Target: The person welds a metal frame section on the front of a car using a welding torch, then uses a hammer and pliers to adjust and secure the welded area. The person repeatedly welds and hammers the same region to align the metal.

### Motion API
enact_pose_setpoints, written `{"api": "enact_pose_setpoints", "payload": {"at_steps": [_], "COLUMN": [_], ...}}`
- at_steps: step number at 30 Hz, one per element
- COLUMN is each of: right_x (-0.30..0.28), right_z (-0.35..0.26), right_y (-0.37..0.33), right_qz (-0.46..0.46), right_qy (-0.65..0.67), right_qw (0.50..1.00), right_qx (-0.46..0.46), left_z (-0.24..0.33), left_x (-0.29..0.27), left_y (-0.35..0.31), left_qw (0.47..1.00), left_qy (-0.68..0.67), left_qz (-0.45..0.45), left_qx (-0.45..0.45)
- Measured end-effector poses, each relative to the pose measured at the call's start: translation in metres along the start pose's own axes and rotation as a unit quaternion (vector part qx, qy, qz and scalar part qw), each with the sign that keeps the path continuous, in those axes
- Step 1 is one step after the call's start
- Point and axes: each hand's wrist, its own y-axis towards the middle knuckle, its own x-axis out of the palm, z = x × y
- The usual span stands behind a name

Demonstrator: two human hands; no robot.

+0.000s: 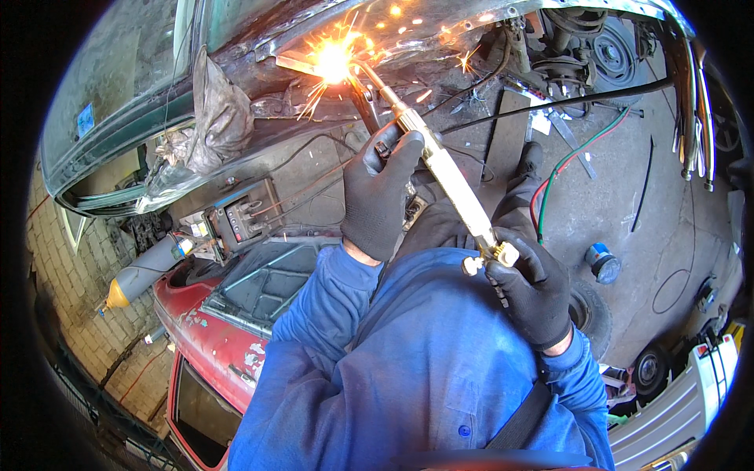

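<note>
torch (452,180) gripped at valve end, r. hand (538,286) fingers curled; dark tool (364,104) clasped in l. hand (382,184) fingers; metal strip (294,63) being worked, unfinished, amt left unclear.

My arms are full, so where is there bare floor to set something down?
Grey floor lies bare between the green hose and black strip, above the blue canister in view. It is crowded at upper right, with a wheel, papers and ruler; sparks fly at the torch tip.
</note>
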Motion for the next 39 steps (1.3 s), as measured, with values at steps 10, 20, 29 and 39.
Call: {"api": "enact_pose_setpoints", "payload": {"at_steps": [10, 20, 29, 39], "right_x": [0.0005, -0.0023, -0.0022, -0.0017], "right_z": [-0.0022, -0.0041, -0.0016, -0.0016], "right_y": [0.0007, 0.0016, 0.0006, 0.0003], "right_qz": [0.015, 0.002, 0.009, 0.011], "right_qy": [-0.004, -0.004, -0.013, -0.016], "right_qw": [1.0, 1.0, 1.0, 1.0], "right_qx": [0.001, 0.016, -0.008, 0.003], "left_z": [0.0, 0.0028, 0.0006, -0.002], "left_x": [0.0025, 0.0041, 0.0035, 0.0024], "left_y": [0.0007, -0.001, -0.0007, 0.0026], "left_qw": [1.0, 1.0, 1.0, 1.0], "left_qy": [-0.004, -0.014, 0.008, 0.009], "left_qz": [0.003, 0.002, 0.0, 0.007], "left_qx": [0.009, 0.006, 0.004, 0.001]}}
